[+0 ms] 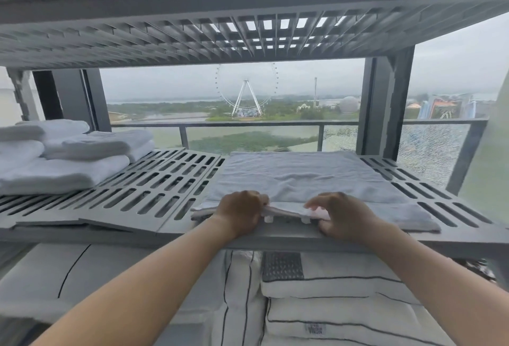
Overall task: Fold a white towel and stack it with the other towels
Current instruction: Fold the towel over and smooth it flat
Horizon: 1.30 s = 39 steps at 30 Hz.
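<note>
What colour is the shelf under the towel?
Grey, with rows of slots; the shelf shows best in the head view.

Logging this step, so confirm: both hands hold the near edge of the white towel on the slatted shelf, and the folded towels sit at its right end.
Not quite: the head view shows the folded towels at the left end of the shelf. The rest stands.

Single head-worn view, forward and slightly down, close to the slatted shelf (154,188)

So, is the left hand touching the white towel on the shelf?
Touching. Head view shows the left hand gripping the towel at its near edge.
</note>
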{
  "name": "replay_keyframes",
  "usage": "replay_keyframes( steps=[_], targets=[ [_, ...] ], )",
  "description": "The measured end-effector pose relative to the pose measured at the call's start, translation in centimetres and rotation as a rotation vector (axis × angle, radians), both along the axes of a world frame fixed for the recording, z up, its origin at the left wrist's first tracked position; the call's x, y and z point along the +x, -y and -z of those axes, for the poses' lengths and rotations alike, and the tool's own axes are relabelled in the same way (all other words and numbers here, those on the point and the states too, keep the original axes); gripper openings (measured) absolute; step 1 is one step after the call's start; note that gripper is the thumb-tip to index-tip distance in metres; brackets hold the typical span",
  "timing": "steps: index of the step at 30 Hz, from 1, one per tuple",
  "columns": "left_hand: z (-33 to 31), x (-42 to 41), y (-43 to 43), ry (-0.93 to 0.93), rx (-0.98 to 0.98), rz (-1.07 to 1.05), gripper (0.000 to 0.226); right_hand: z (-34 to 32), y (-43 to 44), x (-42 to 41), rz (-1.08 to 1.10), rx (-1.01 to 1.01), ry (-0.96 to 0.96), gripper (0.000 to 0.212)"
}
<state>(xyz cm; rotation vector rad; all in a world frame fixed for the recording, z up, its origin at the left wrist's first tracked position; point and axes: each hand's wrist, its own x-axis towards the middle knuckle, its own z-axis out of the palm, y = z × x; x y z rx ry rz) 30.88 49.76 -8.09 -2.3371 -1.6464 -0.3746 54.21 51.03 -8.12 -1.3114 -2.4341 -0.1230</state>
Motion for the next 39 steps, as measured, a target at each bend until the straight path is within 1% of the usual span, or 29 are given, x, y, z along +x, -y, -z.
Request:
replay_keyframes(
  steps=[3, 6, 9, 12, 15, 17, 21, 26, 29, 33, 36, 39],
  targets=[
    [0.2, -0.3, 0.4, 0.007, 0.016, -0.011, 0.021, 0.1, -0.5, 0.3, 0.082, 0.017, 0.049, 0.042],
    [0.1, -0.8, 1.0, 0.023, 0.040, 0.013, 0.017, 0.6, -0.4, 0.7, 0.157, 0.031, 0.083, 0.028],
    [0.5, -1.3, 2.0, 0.035, 0.041, 0.104, 0.019, 0.8, 0.2, 1.3, 0.192, 0.104, 0.083, 0.017],
    [1.3, -2.3, 2.9, 0.024, 0.022, 0.189, 0.025, 1.0, 0.7, 2.1, 0.205, 0.176, 0.072, 0.021],
    [1.6, -3.2, 3.1, 0.064, 0.052, 0.160, 0.024, 1.2, 0.5, 2.6, 0.201, 0.221, 0.088, 0.023],
    [1.4, -3.0, 2.9, 0.033, 0.074, 0.134, 0.020, 1.1, 0.2, 2.8, 0.174, 0.221, 0.116, 0.025],
    [0.3, -2.1, 1.5, 0.000, 0.198, 0.102, 0.011, 0.0, -1.4, 3.5, 0.163, 0.222, 0.086, 0.022],
    [-1.2, -1.7, -1.9, 0.006, 0.372, 0.031, 0.019, -1.5, -4.9, 4.7, 0.240, 0.346, 0.117, 0.021],
    [-2.1, -1.5, -5.3, -0.050, 0.400, -0.055, 0.021, -2.1, -7.8, 4.9, 0.244, 0.314, 0.145, 0.015],
    [-2.6, -1.2, -10.1, -0.102, 0.338, -0.134, 0.015, -2.5, -12.5, 5.0, 0.250, 0.273, 0.193, 0.015],
    [-2.6, -1.2, -13.5, -0.115, 0.267, -0.133, 0.015, -2.5, -15.9, 4.8, 0.257, 0.218, 0.263, 0.013],
    [-2.5, -1.5, -16.5, -0.067, 0.213, -0.098, 0.019, -2.5, -18.7, 4.8, 0.257, 0.125, 0.300, 0.015]
  ],
)
